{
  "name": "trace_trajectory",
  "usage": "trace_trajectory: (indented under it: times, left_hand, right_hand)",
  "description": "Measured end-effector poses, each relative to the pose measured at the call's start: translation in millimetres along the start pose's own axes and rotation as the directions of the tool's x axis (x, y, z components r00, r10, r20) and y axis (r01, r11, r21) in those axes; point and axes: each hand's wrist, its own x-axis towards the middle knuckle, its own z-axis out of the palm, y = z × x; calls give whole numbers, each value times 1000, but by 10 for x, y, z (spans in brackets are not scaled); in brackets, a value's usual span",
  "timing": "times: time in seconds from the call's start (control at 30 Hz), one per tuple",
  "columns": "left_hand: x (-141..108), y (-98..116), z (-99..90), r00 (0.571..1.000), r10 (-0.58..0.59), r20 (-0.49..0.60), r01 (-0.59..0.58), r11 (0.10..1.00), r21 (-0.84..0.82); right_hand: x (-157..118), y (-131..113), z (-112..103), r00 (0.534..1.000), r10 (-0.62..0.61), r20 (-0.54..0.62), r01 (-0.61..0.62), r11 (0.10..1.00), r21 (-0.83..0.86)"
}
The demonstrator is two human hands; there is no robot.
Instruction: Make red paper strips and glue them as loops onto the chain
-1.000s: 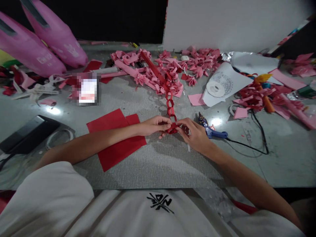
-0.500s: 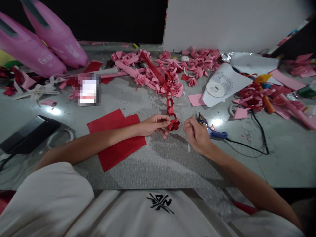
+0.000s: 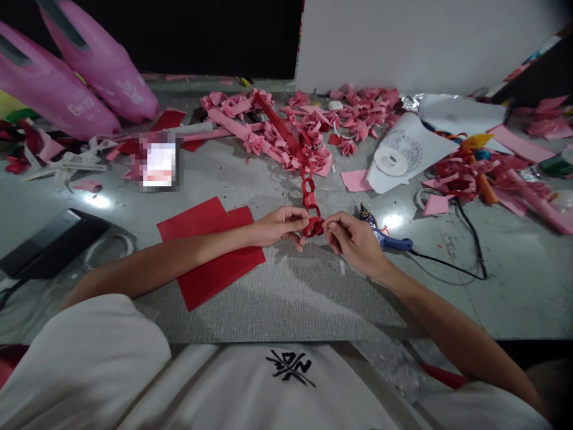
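Observation:
My left hand pinches the lower end of a red paper chain, thumb and forefinger closed on its last loop. At that loop sits a small folded red paper flower. From the right, the fingertips of my right hand meet the flower's edge in a pinch. The chain runs up from my hands to a heap of pink and red paper pieces. Beneath my left forearm lie red paper sheets. Just right of my right hand rests a blue glue gun with a dark speckled front.
Two pink bottles lean at the back left. A blurred lit screen and a black box-like device are at left. A ribbon spool rests on white paper. The glue gun's black cord loops at right.
My right hand has come left and its closed fingers have unfolded into a pinch at the flower. My left hand and the chain stay in place.

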Motion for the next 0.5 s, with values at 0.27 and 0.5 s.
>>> trace_trajectory:
  times: [0.27, 0.5]
  left_hand:
    - [3, 19, 19, 1000, 16, -14, -16, 1000, -8]
    - [-5, 24, 49, 994, 68, -82, -66, 998, 15]
  right_hand:
    - [29, -38, -2, 998, 52, 45, -60, 980, 190]
    - [52, -49, -79, 988, 101, 115, -137, 917, 374]
